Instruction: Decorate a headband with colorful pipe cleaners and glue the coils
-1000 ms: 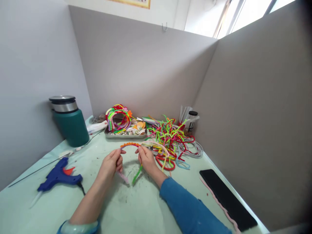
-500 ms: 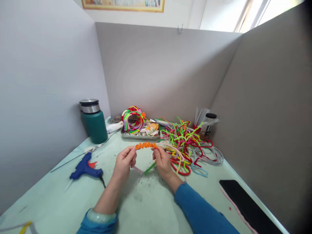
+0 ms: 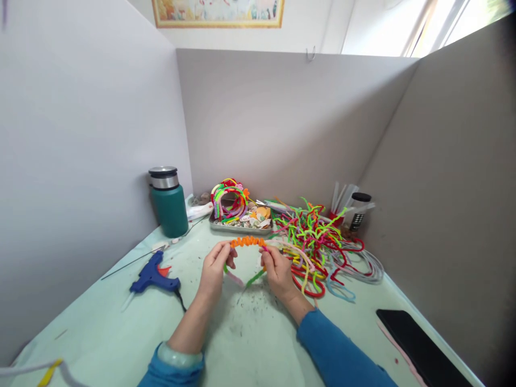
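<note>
An orange pipe cleaner (image 3: 248, 242) is coiled in loops along a curved band held up over the middle of the table. My left hand (image 3: 215, 263) pinches the left end of the coil between thumb and fingers. At the coil's right end, the fingers of my right hand (image 3: 278, 269) are closed on the band, where a bit of magenta shows. Below the hands, a pale pink end (image 3: 234, 278) and a green end (image 3: 255, 277) of the band slant toward each other, apart. How the band runs inside my fingers is hidden.
Tangled bright pipe cleaners (image 3: 318, 226) lie beyond my right hand. A metal tray (image 3: 242, 231) holds colourful rings and small cut pieces. To the left are a blue glue gun (image 3: 155, 274) and a teal bottle (image 3: 170, 212); a black phone (image 3: 419, 344) lies right. Grey partitions (image 3: 282, 123) surround the table.
The view has turned slightly, so everything sits a little further right. Both hands keep hold of the band; more magenta shows at my right fingertips, and green shows under my left hand.
</note>
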Motion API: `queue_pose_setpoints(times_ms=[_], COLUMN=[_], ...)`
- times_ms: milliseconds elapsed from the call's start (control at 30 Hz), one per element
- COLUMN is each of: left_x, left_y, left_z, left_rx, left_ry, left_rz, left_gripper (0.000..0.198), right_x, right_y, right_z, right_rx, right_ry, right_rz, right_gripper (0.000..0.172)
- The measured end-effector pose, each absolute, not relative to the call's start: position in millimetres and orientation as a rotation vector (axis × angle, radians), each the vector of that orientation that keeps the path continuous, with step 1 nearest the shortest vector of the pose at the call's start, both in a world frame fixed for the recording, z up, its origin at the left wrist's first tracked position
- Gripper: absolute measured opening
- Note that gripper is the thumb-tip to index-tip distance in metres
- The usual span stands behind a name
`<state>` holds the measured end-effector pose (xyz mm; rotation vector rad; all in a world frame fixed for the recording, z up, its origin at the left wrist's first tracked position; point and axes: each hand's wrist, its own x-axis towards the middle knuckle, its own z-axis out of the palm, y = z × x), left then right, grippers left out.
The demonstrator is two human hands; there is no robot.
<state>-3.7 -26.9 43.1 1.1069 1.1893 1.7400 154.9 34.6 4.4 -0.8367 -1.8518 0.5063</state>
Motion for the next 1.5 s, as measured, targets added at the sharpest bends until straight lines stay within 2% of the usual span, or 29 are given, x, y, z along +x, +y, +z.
queue_pose_setpoints(times_ms=[233,533,967,1167,1500], left_x=[-2.9,-1.3,0.6,1.5,-0.2], left_y=[-31.6,-30.9,-31.3,-32.0,-32.2], left_z=[45.5,44.9,42.9,43.4,40.4], left_rx=[1.219,1.702,1.714,1.812,1.905], left_ry=[1.261,1.485,1.582,1.601,1.620], left_rz=[1.848,1.896,1.965,1.934,1.944], left_gripper=[0.036,0.026,0.019,0.031,0.023], right_x=[153.9,153.5,152.2,151.6,151.8], right_y=[34.5,32.8,31.6,31.3,30.7], right_z=[3.7,5.9,7.3,7.9,9.6], right_rx=[-0.833,-0.812,-0.794,-0.806,-0.778], right_ry=[-1.834,-1.839,-1.841,-1.844,-1.891], right_rz=[0.542,0.565,0.562,0.554,0.526], right_gripper=[0.025,0.024,0.024,0.024,0.025])
